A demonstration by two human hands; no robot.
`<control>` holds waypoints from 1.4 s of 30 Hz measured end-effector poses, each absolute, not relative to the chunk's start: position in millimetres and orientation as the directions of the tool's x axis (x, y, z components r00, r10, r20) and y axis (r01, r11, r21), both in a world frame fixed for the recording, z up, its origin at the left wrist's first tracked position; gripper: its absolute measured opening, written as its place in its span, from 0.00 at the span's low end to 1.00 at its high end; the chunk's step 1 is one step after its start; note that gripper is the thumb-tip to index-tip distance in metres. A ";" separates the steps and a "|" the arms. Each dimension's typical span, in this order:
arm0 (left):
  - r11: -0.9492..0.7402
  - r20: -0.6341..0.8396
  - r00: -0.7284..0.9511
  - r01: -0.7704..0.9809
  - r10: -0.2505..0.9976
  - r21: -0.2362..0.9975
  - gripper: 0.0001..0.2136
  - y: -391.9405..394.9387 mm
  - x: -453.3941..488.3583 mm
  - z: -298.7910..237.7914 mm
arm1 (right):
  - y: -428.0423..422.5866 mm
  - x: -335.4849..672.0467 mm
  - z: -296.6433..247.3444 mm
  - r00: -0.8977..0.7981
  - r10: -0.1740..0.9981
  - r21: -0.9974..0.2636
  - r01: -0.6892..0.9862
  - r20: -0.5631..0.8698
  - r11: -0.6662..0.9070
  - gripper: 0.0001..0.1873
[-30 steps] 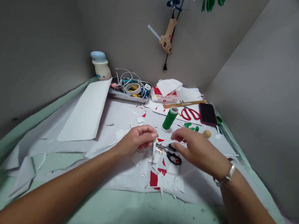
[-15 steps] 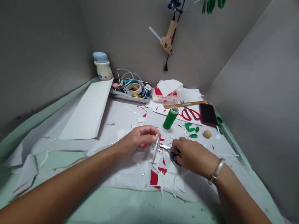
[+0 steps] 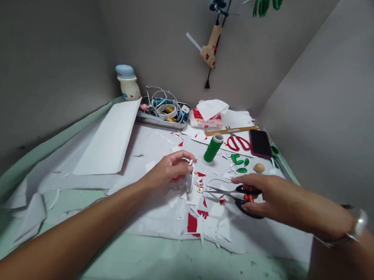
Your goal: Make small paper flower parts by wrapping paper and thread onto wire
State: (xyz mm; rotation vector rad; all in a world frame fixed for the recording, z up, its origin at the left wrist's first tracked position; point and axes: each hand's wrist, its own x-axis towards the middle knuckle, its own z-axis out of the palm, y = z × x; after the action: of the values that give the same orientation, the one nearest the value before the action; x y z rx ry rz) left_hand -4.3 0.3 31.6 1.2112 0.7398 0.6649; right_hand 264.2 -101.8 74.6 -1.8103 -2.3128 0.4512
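My left hand pinches a small white strip-like piece, probably paper, between thumb and fingers; it hangs down over the scraps. To the right, my right hand is closed on black-handled scissors. Their blades are parted, pointing left toward the white piece but apart from it. Under and between both hands lie white paper scraps and red scraps. A spool of green thread stands upright just beyond the hands. Small green leaf-shaped pieces lie beyond my right hand.
Farther back are a metal tray of craft supplies, a tissue pack, red-handled scissors, a ruler and a phone. A white sheet lies left, near a bottle. A glue gun hangs on the wall.
My right hand has drawn back to the right with the scissors, away from the white piece, and the blades now stand apart. My left hand has shifted slightly left, still pinching the piece.
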 end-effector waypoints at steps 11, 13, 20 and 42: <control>0.187 -0.133 0.645 -0.016 0.752 0.982 0.11 1.2 -5.8 23.8 | -104.3 257.4 108.1 -0.303 0.945 -0.501 0.841 -0.123 0.204 0.18; 0.184 -0.137 0.655 -0.004 0.743 0.983 0.12 1.7 -5.8 23.3 | -101.7 255.6 108.1 -0.269 0.948 -0.521 0.841 -0.171 0.145 0.19; 0.170 -0.142 0.657 0.022 0.740 0.985 0.13 0.7 -4.4 24.4 | -97.1 254.0 101.6 -0.335 0.929 -0.512 0.832 -0.156 0.213 0.17; -0.019 -0.059 0.680 0.108 0.731 0.994 0.13 -3.7 -2.2 19.9 | -91.5 242.8 103.0 -0.359 0.917 -0.517 0.826 -0.176 0.224 0.16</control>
State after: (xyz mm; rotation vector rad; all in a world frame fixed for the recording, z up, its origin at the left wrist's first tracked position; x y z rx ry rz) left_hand -2.2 -3.7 19.9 1.5345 0.7186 0.5707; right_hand 242.8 -91.5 103.0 -1.6721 -2.3231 0.8134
